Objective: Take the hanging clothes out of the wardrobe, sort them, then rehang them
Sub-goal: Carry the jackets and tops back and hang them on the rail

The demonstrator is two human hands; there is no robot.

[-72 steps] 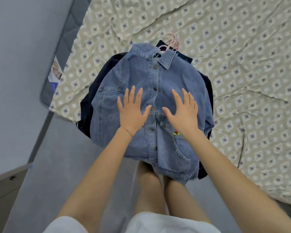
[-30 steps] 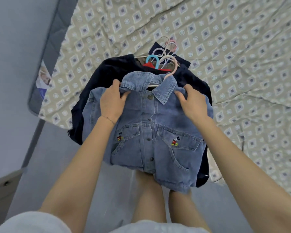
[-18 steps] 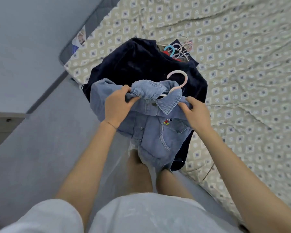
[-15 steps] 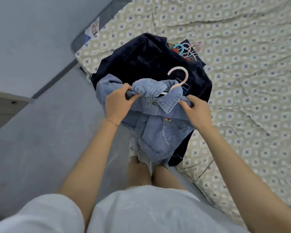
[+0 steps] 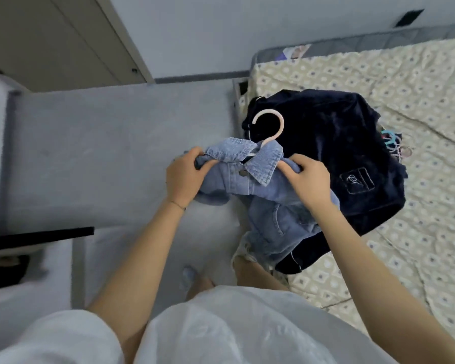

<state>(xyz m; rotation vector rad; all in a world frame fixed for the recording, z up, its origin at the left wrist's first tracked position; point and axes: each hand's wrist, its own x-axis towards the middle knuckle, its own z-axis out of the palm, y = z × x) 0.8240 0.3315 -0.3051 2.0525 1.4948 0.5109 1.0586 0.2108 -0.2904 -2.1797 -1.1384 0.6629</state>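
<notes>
Denim jacket (image 5: 273,222) hangs in the air at the near-left edge of the bed (image 5: 418,88), hem by the person's legs.

Head view: left hand (image 5: 181,177) and right hand (image 5: 310,179) each have fingers clenched on a bunched shoulder, either side of the collar. The pink hanger (image 5: 269,127) hook sticks up btwn them, w/ the navy garment (image 5: 352,153) lying on the bed behind.

Risks:
- Fabric is scrunched, so the hanger arms may've slipped out of the shoulders. They're hidden under the collar, can't tell. If so, the jacket would drop once hooked.
- Hook is near the navy garment & could snag it and drag it off the bed.

Loose hangers (image 5: 394,147) at far right are well apart, no issue.
</notes>
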